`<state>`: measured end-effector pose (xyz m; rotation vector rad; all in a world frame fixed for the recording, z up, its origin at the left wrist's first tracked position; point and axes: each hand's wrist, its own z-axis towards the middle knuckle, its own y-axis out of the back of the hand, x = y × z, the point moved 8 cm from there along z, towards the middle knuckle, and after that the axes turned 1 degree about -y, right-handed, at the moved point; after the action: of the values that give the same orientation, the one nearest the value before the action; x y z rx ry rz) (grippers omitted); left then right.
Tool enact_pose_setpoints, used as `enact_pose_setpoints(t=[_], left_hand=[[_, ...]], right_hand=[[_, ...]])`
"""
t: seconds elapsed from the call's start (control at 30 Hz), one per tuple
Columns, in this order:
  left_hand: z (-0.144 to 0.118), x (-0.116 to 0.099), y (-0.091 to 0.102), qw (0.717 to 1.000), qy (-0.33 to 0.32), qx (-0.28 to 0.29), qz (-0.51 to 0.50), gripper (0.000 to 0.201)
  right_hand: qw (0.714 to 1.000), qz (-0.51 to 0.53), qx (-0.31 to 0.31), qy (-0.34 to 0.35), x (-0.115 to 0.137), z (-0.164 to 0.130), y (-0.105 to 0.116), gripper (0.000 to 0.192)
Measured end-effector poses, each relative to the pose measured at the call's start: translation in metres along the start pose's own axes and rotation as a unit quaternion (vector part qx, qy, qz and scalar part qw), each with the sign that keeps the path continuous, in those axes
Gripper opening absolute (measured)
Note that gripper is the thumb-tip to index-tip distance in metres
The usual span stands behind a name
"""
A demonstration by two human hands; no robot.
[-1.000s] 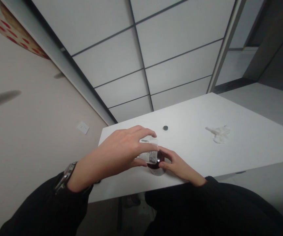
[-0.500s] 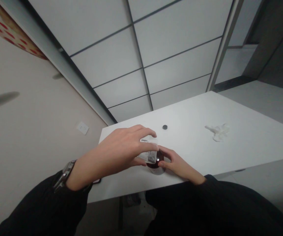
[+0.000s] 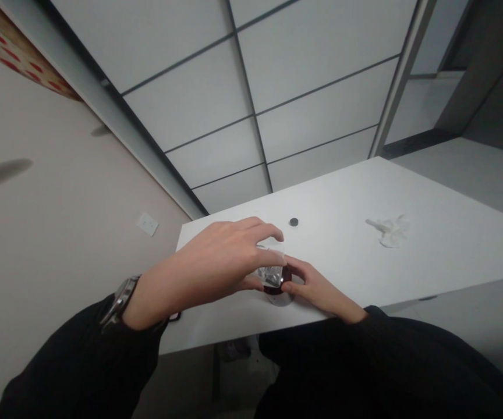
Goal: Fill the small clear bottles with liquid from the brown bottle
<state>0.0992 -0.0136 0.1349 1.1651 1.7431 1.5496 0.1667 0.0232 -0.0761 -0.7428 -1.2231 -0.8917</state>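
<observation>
My left hand (image 3: 220,262) pinches a small clear plastic packet (image 3: 271,270) and holds it right over the mouth of a small glass cup of dark red liquid (image 3: 276,290). My right hand (image 3: 315,288) wraps its fingers around that cup, which stands near the front edge of the white table (image 3: 430,256). Something dark shows inside the packet, too small to make out. A watch sits on my left wrist, and both arms are in black sleeves.
A small black round cap (image 3: 294,222) lies farther back on the table. A crumpled white wrapper (image 3: 389,231) lies to the right. A beige wall with a white socket (image 3: 147,223) stands at the left. The table's front edge runs just before my body.
My left hand has drawn the packet lower and closer over the cup. The right hand stays on the cup. The view has shifted a little.
</observation>
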Motion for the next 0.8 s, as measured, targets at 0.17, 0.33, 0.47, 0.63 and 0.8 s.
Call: enact_pose_setpoints(t=[0.17, 0.33, 0.47, 0.63, 0.8], left_hand=[[0.0014, -0.0012, 0.0000, 1.000, -0.004, 0.011, 0.002, 0.046], [0.0021, -0.0010, -0.0002, 1.000, 0.000, 0.018, 0.003, 0.046], [0.0023, -0.0018, 0.0007, 1.000, -0.003, 0.016, 0.002, 0.047], [0.0025, -0.0022, 0.0002, 1.000, -0.006, 0.016, 0.002, 0.045], [0.0034, -0.0023, 0.0003, 1.000, -0.005, 0.018, 0.009, 0.045]], right_hand=[[1.000, -0.007, 0.007, -0.002, 0.0015, 0.0002, -0.0013, 0.067], [1.000, 0.001, 0.005, -0.007, -0.0002, 0.0005, -0.0011, 0.071], [1.000, 0.007, 0.005, -0.010, -0.0001, 0.0001, -0.0006, 0.073], [1.000, 0.001, 0.003, -0.010, 0.0006, -0.0001, -0.0006, 0.072], [1.000, -0.005, 0.009, -0.008, 0.0014, -0.0002, -0.0012, 0.070]])
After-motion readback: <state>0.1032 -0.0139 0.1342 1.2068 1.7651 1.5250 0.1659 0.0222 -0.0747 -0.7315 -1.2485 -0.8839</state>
